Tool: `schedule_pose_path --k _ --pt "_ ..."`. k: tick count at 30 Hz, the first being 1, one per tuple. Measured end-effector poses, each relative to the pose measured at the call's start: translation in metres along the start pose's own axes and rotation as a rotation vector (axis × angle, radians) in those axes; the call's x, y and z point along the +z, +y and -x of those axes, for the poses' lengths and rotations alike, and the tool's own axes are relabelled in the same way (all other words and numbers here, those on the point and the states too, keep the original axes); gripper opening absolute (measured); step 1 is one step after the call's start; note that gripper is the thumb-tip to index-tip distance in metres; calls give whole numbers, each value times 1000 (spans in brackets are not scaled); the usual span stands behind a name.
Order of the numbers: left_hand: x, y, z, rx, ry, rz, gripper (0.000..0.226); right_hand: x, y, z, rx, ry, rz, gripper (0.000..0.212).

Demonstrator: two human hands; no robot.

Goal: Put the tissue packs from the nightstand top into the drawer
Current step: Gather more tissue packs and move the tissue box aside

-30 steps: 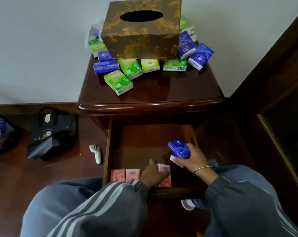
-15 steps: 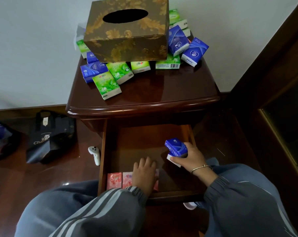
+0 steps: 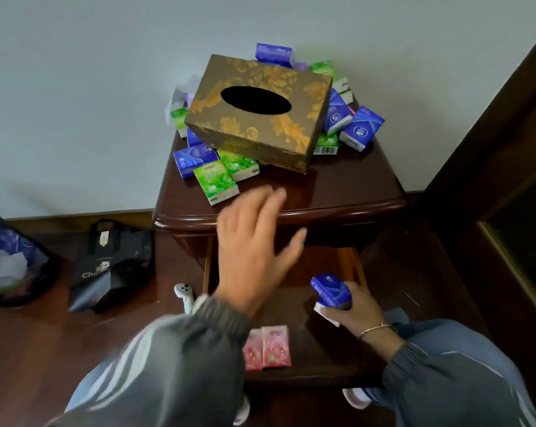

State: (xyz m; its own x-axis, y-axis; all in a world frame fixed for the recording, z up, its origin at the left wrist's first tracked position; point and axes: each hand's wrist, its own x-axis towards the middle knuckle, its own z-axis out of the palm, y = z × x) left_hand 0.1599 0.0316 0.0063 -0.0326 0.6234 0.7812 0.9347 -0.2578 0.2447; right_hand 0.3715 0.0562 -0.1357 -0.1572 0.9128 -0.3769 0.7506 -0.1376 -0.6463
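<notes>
The left grip (image 3: 254,251) and its sleeve (image 3: 180,365) are smeared with blur. They cover the left side of the drawer (image 3: 319,346) and part of the pink packs (image 3: 274,346). The tissue box (image 3: 260,112) hides parts of the packs (image 3: 363,124) piled along the back edge of the nightstand (image 3: 337,192). The right grip (image 3: 352,306) covers one side of the blue pack (image 3: 329,288). The picture's left edge cuts off the waste bag (image 3: 8,263). The print on the packs is too small to read.

Left of you on the wooden floor (image 3: 29,349) lie a black tote bag (image 3: 111,266), a white controller (image 3: 185,295) and a lined bin (image 3: 11,266).
</notes>
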Motion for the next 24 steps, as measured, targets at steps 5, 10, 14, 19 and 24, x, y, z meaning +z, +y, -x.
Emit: schedule_pose_path --k 5,10,14,19,24 --pt "14 -10 -91 -245 -503 -244 93 2 -4 10 8 12 -32 70" --pt "29 -13 -86 -227 -423 -294 89 -5 -7 9 -23 36 -20 73" --pt "33 -6 -100 -224 -415 -300 88 -5 -8 8 -39 20 -29 72" --pt "35 -7 -114 -230 -467 -217 81 -5 -8 6 -44 22 -9 71" --pt "27 -7 -112 -229 -442 -171 81 -6 -7 5 -73 44 -7 73"
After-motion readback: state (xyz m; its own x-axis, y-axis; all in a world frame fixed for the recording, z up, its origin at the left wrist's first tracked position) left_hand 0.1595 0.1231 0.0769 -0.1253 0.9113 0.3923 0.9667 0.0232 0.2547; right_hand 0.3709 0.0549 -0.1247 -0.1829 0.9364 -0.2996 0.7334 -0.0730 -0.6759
